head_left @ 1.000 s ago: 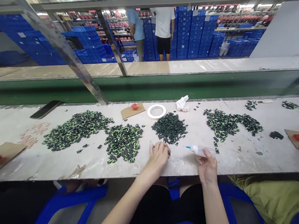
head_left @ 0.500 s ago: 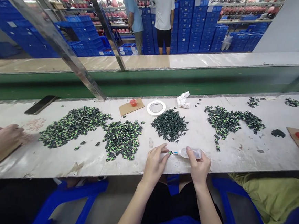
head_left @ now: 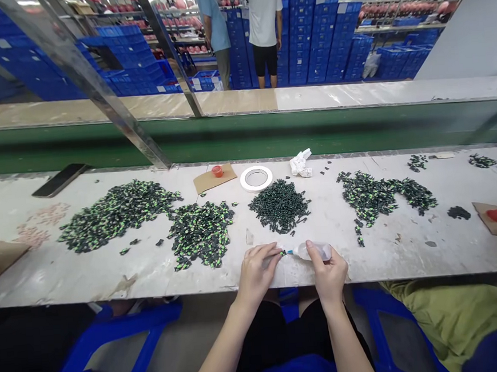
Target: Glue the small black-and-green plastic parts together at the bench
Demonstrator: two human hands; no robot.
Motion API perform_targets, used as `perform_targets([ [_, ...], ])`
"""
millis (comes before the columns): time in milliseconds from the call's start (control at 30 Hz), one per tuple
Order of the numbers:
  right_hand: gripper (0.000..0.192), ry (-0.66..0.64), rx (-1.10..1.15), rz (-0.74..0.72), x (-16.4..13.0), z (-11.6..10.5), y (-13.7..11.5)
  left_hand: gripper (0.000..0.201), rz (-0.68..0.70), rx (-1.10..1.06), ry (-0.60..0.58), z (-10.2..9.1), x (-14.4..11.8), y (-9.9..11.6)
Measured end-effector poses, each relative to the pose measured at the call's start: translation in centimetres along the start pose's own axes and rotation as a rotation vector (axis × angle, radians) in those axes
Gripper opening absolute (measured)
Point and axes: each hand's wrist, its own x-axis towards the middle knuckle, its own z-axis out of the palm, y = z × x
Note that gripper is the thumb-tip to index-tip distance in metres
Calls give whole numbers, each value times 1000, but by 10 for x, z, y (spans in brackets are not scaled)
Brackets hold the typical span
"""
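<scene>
Blue crates [head_left: 301, 38] are stacked beyond a long, pale bench [head_left: 387, 261]; near its front edge, before a heap of dark pieces [head_left: 279, 206], a small black-and-green piece [head_left: 283, 252] is pinched in the left hand's [head_left: 255, 268] grip; a translucent bottle [head_left: 324, 251] is clasped by the right hand [head_left: 332, 274], its blue tip [head_left: 290, 252] pointed at the piece, though contact cannot be confirmed; ideally, the piece should be kept still, the tip aligned precisely, and the bottle pressed only lightly.
</scene>
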Motion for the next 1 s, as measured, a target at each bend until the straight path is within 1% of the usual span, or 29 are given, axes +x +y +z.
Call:
perform_targets([
  [133,41,24,-12,5,0,0,-1,16,-25,-25,-4,0,0,0],
  [333,41,-12,13,-9,-1,0,-2,17,-44,-40,7,1,0,-2],
  [567,41,-25,24,13,0,-1,-1,15,-55,-43,14,1,0,-1],
  [767,41,8,35,29,1,0,-2,15,-64,-58,18,1,0,0],
  [833,40,37,83,58,1,-1,-1,16,-69,-68,14,0,0,-1],
  [900,39,105,177,96,1,-3,0,18,-82,-87,-10,-2,2,0],
  [1000,37,214,314,122,6,-5,0,20,-121,-152,-111,-10,8,1],
])
